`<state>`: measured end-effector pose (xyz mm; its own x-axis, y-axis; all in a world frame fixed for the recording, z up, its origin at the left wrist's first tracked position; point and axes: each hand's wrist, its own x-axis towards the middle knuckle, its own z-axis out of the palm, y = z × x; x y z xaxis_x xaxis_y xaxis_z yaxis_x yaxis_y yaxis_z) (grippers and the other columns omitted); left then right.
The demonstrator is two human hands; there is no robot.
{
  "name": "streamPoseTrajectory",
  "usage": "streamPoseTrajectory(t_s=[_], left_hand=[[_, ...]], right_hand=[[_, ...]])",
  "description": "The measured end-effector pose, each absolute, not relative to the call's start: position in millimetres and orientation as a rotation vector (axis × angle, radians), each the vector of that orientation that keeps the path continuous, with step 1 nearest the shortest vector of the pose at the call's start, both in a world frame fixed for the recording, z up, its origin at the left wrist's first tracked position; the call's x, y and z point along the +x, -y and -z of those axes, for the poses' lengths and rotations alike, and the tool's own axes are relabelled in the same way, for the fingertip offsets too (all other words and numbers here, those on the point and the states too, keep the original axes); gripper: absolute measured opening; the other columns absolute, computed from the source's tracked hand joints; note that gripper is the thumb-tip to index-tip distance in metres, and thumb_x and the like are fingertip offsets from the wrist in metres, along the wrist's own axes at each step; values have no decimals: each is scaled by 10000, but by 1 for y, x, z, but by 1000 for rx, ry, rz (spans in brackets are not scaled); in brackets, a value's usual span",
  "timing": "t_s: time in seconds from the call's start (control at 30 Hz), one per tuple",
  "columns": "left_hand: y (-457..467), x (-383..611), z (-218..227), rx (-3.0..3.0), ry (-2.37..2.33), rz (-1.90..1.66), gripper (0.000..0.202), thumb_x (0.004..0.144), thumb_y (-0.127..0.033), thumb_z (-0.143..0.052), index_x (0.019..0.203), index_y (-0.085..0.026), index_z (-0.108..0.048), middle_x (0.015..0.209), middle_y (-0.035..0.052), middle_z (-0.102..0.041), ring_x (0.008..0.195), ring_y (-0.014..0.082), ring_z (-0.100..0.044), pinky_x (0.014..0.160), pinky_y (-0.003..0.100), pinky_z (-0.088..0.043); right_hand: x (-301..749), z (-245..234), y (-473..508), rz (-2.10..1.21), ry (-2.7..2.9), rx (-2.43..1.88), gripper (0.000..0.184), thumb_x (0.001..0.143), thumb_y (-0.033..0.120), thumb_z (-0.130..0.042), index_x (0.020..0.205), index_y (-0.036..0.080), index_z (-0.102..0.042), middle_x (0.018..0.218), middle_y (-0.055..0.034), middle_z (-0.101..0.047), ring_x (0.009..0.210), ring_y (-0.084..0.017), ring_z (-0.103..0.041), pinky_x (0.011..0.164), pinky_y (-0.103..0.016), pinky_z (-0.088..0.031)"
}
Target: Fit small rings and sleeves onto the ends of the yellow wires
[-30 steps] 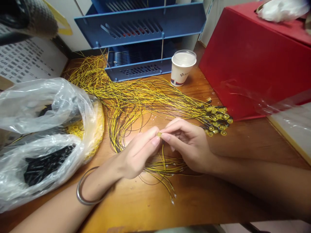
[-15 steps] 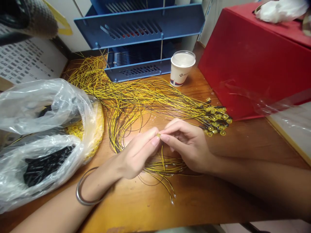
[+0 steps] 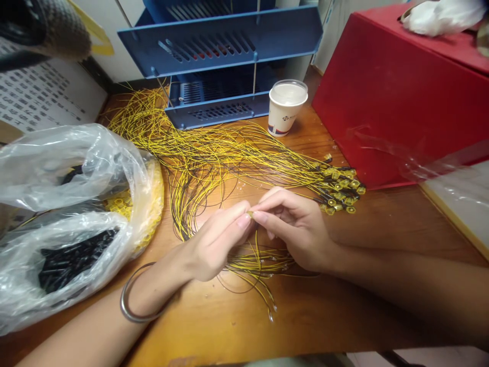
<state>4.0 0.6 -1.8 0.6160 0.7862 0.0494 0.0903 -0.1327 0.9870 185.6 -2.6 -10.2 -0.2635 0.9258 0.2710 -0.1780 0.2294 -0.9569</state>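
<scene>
My left hand [image 3: 216, 242] and my right hand [image 3: 294, 227] meet fingertip to fingertip over the wooden table [image 3: 344, 306]. Together they pinch a small yellow ring terminal [image 3: 249, 213] on the end of a thin wire. Beneath them lies a short bundle of yellow and black wires [image 3: 255, 270]. A big loose spread of yellow wires [image 3: 206, 153] fans out behind the hands. Several wires that end in yellow terminals [image 3: 342, 188] are gathered to the right of my right hand. A metal bangle [image 3: 132, 300] circles my left wrist.
A clear plastic bag [image 3: 72, 214] at left holds black parts and yellow rings. A blue tray rack [image 3: 225, 56] stands at the back, a lidded paper cup [image 3: 286, 107] beside it. A red box [image 3: 401, 86] fills the right. Printed paper [image 3: 42, 97] lies far left.
</scene>
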Motion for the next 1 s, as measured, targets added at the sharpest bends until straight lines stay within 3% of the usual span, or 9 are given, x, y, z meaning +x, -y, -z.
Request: streamPoseTrajectory(t_s=[1.0], left_hand=[[-2, 3, 3, 1587, -699, -699, 376, 1040, -379, -343, 728, -171, -370, 631, -51, -325, 556, 78, -295, 532, 245, -264]], right_hand=[[185, 7, 1, -1337, 1407, -744, 29, 887, 140, -659, 859, 150, -666, 774, 20, -609, 575, -30, -536, 490, -167, -417]])
